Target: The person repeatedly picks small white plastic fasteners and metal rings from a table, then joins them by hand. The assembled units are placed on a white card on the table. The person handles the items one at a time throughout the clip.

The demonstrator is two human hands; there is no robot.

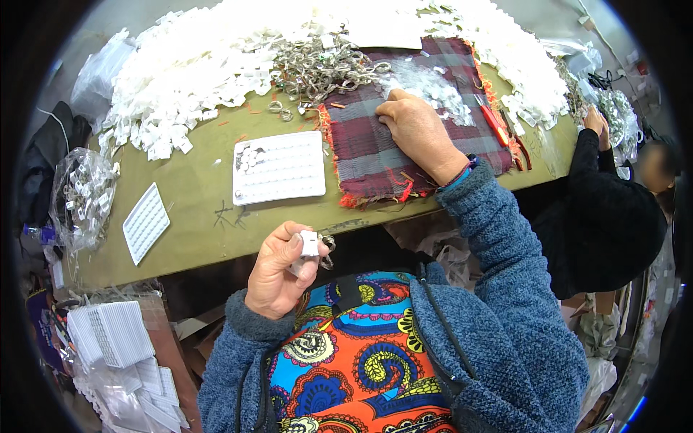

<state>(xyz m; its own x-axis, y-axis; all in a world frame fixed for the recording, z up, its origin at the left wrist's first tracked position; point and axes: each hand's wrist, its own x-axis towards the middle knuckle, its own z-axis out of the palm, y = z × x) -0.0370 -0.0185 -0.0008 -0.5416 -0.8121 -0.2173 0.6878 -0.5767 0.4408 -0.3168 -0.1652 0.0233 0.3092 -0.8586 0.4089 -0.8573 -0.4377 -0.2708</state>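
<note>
Two bare hands work at the maroon-and-gray plaid cloth [361,162]: the left hand [276,270], in front of its near left corner, pinches a white plastic tag [310,242] with a silvery metal ring [331,244] beside it; the right hand [419,130] hangs over the cloth with fingers curled, and whether they grip anything I cannot tell. Translucent plastic pieces [451,101] lie on the cloth's far part, red-handled pliers [497,128] along its right side. Tangled metal rings [314,72] heap at its far left corner. Left of it sits a white compartment tray [299,180] holding small round pieces [249,157]; farther left, a smaller white tray [146,224]. White tags [180,86] mound beyond it.
</note>
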